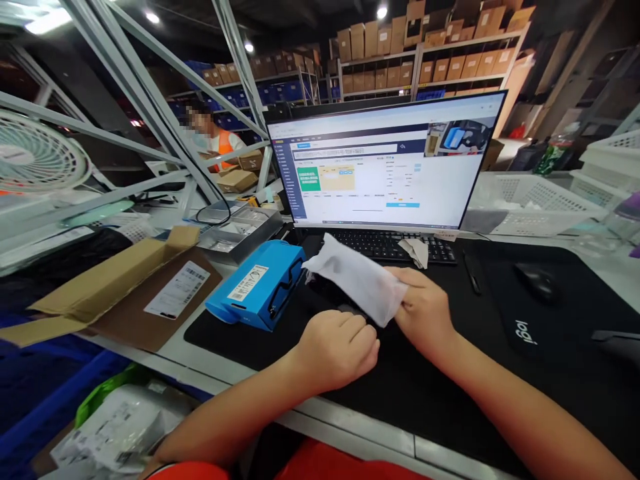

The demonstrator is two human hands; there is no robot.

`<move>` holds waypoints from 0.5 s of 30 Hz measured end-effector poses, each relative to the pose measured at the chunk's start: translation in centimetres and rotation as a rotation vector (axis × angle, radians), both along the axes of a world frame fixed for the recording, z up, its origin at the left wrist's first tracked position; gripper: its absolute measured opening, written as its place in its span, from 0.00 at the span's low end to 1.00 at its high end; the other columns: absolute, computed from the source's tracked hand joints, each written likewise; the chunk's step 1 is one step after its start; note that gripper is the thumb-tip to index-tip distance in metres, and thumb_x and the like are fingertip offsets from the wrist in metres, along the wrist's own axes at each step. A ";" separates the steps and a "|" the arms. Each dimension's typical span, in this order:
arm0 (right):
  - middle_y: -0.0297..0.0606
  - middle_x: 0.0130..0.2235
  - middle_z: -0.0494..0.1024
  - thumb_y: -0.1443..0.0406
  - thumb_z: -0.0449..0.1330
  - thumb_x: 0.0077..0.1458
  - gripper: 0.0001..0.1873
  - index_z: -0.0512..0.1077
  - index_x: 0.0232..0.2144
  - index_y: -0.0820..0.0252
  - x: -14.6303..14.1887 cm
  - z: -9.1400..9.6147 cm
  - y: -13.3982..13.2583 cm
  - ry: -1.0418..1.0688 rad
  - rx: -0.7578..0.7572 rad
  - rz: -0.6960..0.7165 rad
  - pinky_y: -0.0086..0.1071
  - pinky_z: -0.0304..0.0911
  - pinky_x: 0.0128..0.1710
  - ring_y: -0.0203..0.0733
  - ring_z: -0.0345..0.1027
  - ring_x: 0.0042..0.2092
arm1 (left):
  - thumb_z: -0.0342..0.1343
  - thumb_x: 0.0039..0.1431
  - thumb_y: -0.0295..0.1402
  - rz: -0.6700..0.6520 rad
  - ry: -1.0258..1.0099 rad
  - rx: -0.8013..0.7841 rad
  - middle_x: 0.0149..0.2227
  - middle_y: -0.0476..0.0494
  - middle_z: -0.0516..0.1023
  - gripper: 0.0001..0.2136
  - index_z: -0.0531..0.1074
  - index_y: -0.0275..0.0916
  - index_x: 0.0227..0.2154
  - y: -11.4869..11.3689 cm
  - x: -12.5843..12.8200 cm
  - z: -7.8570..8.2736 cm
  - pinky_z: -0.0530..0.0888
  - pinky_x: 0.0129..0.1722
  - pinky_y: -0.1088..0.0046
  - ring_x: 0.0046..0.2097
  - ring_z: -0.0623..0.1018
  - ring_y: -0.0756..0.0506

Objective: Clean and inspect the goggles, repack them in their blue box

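Pinching one edge of a white pouch (357, 277), the right hand (425, 310) had thumb and fingers closed on its lower right corner, at about 6 o'clock of the desk just in front of the person. The left hand (337, 347) lay curled into a loose fist beside it, knuckles up, its fingertips tucked under the pouch's lower edge; whether it gripped anything could not be told. The pouch hung slantwise above the black desk mat (400, 380), free end pointing toward 10 o'clock. It looked thin, limp and light, probably a soft non-woven or plastic sleeve that would sag if held by one corner; two opposite edges seemed the safer hold. At 9 o'clock stood a blue box (257, 287) with a white label, just beside the pouch's free end. Farther toward 9 o'clock lay an open cardboard carton (100, 287), and a metal tray (240, 233) sat at 10 o'clock. The keyboard (385, 245) at 12 o'clock carried a crumpled white scrap (416, 250); behind it stood the monitor (385, 163). A mouse (537, 280) rested at 2 o'clock, white baskets (545, 200) beyond. Open mat remained toward 3 and 5 o'clock. A co-worker in an orange vest (220, 143) sat far off at 11 o'clock.
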State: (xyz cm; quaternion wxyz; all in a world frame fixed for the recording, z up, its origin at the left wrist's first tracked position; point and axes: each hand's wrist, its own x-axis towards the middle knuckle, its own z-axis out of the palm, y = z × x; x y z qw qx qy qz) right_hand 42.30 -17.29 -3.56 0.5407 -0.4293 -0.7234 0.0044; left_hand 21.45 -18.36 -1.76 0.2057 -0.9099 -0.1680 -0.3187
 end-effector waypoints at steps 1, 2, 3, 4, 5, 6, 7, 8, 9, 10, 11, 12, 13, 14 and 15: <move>0.39 0.46 0.88 0.68 0.61 0.62 0.14 0.87 0.35 0.49 0.7 0.3 0.3 0.077 -0.023 -0.041 0.41 0.81 0.49 0.48 0.84 0.47 | 0.49 0.71 0.30 0.032 -0.013 -0.016 0.23 0.49 0.72 0.15 0.72 0.41 0.27 0.3 -0.5 0.0 0.62 0.26 0.65 0.25 0.70 0.48; 0.39 0.45 0.89 0.65 0.64 0.60 0.10 0.87 0.34 0.50 1.6 0.8 0.5 0.166 -0.055 -0.090 0.41 0.81 0.47 0.50 0.84 0.46 | 0.48 0.72 0.31 0.087 -0.030 -0.043 0.23 0.49 0.72 0.15 0.72 0.41 0.27 0.9 -1.0 0.1 0.62 0.27 0.65 0.26 0.70 0.47; 0.39 0.44 0.89 0.64 0.68 0.57 0.06 0.87 0.34 0.52 2.5 1.2 0.8 0.268 -0.097 -0.139 0.41 0.81 0.46 0.52 0.84 0.46 | 0.48 0.72 0.32 0.166 -0.052 -0.088 0.24 0.48 0.73 0.15 0.72 0.42 0.27 1.8 -1.5 0.2 0.62 0.27 0.65 0.26 0.71 0.47; 0.40 0.42 0.89 0.63 0.71 0.54 0.06 0.88 0.36 0.54 3.5 1.7 1.0 0.386 -0.140 -0.176 0.41 0.80 0.45 0.52 0.84 0.45 | 0.48 0.72 0.32 0.265 -0.078 -0.151 0.24 0.48 0.73 0.15 0.72 0.42 0.27 3.0 -2.0 0.5 0.62 0.28 0.66 0.27 0.72 0.47; 0.40 0.41 0.89 0.62 0.74 0.51 0.10 0.87 0.38 0.57 4.5 2.2 1.3 0.510 -0.173 -0.187 0.40 0.80 0.44 0.53 0.84 0.44 | 0.49 0.72 0.32 0.374 -0.092 -0.244 0.26 0.47 0.75 0.15 0.72 0.42 0.28 4.4 -2.4 0.7 0.62 0.29 0.67 0.29 0.74 0.46; 0.41 0.39 0.88 0.62 0.76 0.48 0.14 0.87 0.38 0.60 5.4 2.7 1.5 0.625 -0.187 -0.181 0.40 0.79 0.43 0.52 0.84 0.42 | 0.49 0.71 0.32 0.492 -0.118 -0.354 0.28 0.46 0.77 0.13 0.73 0.42 0.30 6.0 -2.8 1.0 0.63 0.30 0.68 0.31 0.75 0.45; 0.42 0.37 0.88 0.63 0.77 0.45 0.16 0.87 0.38 0.62 6.1 3.1 1.6 0.718 -0.184 -0.163 0.41 0.79 0.43 0.52 0.83 0.41 | 0.50 0.71 0.32 0.565 -0.131 -0.454 0.32 0.45 0.79 0.11 0.75 0.42 0.33 7.7 -3.0 1.3 0.65 0.32 0.68 0.34 0.77 0.44; 0.42 0.35 0.87 0.64 0.78 0.43 0.16 0.87 0.37 0.64 6.8 3.5 1.7 0.780 -0.169 -0.143 0.41 0.79 0.43 0.51 0.83 0.40 | 0.51 0.70 0.31 0.587 -0.113 -0.542 0.36 0.43 0.81 0.10 0.77 0.42 0.36 9.5 -3.0 1.7 0.68 0.35 0.68 0.38 0.79 0.43; 0.43 0.35 0.87 0.64 0.79 0.42 0.16 0.86 0.35 0.65 7.3 3.8 1.8 0.810 -0.151 -0.130 0.41 0.78 0.43 0.51 0.82 0.39 | 0.52 0.68 0.31 0.580 -0.075 -0.619 0.40 0.41 0.82 0.10 0.79 0.41 0.39 11.1 -2.7 2.0 0.71 0.38 0.68 0.42 0.81 0.42; 0.43 0.35 0.87 0.65 0.79 0.41 0.16 0.86 0.34 0.66 7.7 4.1 1.8 0.814 -0.138 -0.124 0.41 0.78 0.44 0.50 0.82 0.39 | 0.53 0.68 0.32 0.562 -0.009 -0.693 0.43 0.39 0.82 0.10 0.80 0.41 0.41 12.6 -2.2 2.2 0.73 0.42 0.68 0.45 0.81 0.41; 0.44 0.35 0.87 0.65 0.79 0.41 0.15 0.86 0.34 0.66 8.0 4.2 1.8 0.805 -0.130 -0.124 0.41 0.78 0.44 0.50 0.82 0.39 | 0.54 0.69 0.35 0.569 0.076 -0.758 0.44 0.39 0.83 0.11 0.81 0.41 0.42 13.9 -1.4 2.4 0.74 0.44 0.67 0.46 0.82 0.40; 0.45 0.35 0.87 0.65 0.78 0.41 0.15 0.86 0.33 0.66 8.2 4.2 1.8 0.791 -0.124 -0.133 0.41 0.77 0.44 0.50 0.81 0.40 | 0.55 0.69 0.38 0.603 0.165 -0.793 0.45 0.37 0.84 0.12 0.82 0.41 0.42 15.0 -0.4 2.4 0.75 0.45 0.66 0.47 0.82 0.38; 0.45 0.35 0.87 0.65 0.78 0.41 0.15 0.86 0.33 0.66 8.4 4.2 1.8 0.775 -0.120 -0.150 0.41 0.77 0.43 0.50 0.81 0.40 | 0.57 0.68 0.41 0.650 0.240 -0.803 0.46 0.35 0.84 0.12 0.83 0.40 0.41 15.8 0.9 2.4 0.75 0.48 0.64 0.49 0.82 0.36; 0.45 0.35 0.87 0.65 0.78 0.41 0.15 0.86 0.33 0.66 8.5 4.1 1.8 0.756 -0.117 -0.172 0.40 0.77 0.43 0.50 0.81 0.39 | 0.61 0.65 0.42 0.677 0.260 -0.806 0.47 0.32 0.85 0.12 0.83 0.39 0.40 16.6 2.2 2.1 0.76 0.50 0.61 0.52 0.82 0.33; 0.44 0.35 0.87 0.65 0.77 0.40 0.15 0.86 0.34 0.66 8.6 3.9 1.8 0.734 -0.114 -0.196 0.40 0.77 0.42 0.50 0.81 0.39 | 0.65 0.60 0.42 0.690 0.259 -0.816 0.47 0.30 0.85 0.12 0.84 0.38 0.39 17.1 3.7 1.8 0.76 0.51 0.58 0.53 0.82 0.30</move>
